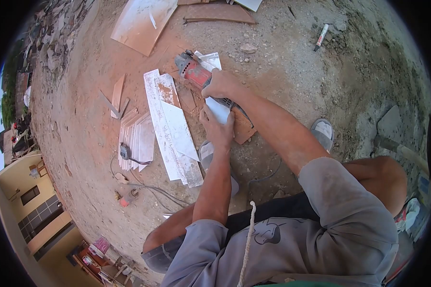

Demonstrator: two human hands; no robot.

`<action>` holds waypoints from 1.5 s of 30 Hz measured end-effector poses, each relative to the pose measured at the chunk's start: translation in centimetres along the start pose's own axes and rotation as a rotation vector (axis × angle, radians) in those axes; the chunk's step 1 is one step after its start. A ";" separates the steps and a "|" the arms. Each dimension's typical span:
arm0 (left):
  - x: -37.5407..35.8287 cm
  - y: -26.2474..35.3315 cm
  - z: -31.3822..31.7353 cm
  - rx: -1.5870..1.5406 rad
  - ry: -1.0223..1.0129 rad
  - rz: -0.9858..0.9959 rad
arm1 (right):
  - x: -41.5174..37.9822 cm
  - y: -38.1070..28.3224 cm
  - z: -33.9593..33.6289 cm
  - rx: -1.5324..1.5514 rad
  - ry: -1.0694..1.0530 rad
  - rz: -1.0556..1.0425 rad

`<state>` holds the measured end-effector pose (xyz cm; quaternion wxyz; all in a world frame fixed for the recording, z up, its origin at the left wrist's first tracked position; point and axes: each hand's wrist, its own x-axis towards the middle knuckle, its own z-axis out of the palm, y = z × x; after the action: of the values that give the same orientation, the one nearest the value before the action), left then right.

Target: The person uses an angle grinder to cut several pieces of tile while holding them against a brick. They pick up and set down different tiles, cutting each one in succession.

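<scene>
My right hand [223,85] is wrapped round the body of a red and grey angle grinder [195,72], whose head points up and to the left. Just below it, my left hand [218,127] grips the near end of a white tile strip [217,109]. The strip passes under the grinder, and a white piece [210,60] shows beyond the tool. Whether the disc touches the tile is hidden. A brown tile piece [244,129] lies on the ground beside my left hand.
Long white tile strips [170,122] lie left of my hands, near a fanned stack of cut tiles [136,136] with a tape measure [125,151] on it. Larger tiles [146,24] lie ahead. A cable [160,191] runs near my feet. A marker-like tube [322,37] lies far right.
</scene>
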<state>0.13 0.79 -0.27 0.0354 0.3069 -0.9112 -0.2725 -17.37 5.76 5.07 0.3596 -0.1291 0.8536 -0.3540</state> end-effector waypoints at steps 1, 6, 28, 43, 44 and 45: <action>0.0 0.1 0.0 0.017 -0.008 -0.011 | 0.0 0.1 0.1 -0.006 0.011 0.000; -0.1 0.3 -0.2 0.022 -0.010 -0.009 | -0.1 0.3 0.2 -0.012 0.022 -0.002; 0.1 1.0 -0.7 0.010 -0.035 -0.056 | -0.7 0.4 -0.2 -0.086 0.014 0.027; 0.0 0.8 -0.4 0.005 -0.024 -0.056 | -1.8 0.7 -0.8 -0.080 0.011 0.036; 0.0 0.8 -0.4 0.015 -0.025 -0.067 | -1.9 0.7 -0.9 -0.083 0.011 0.031; 0.0 0.9 -0.4 0.015 -0.027 -0.065 | -1.9 0.8 -0.9 -0.082 0.012 0.033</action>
<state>-0.20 1.18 0.56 0.0118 0.3329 -0.9032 -0.2707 -16.61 7.69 5.95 0.3546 -0.1272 0.8716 -0.3136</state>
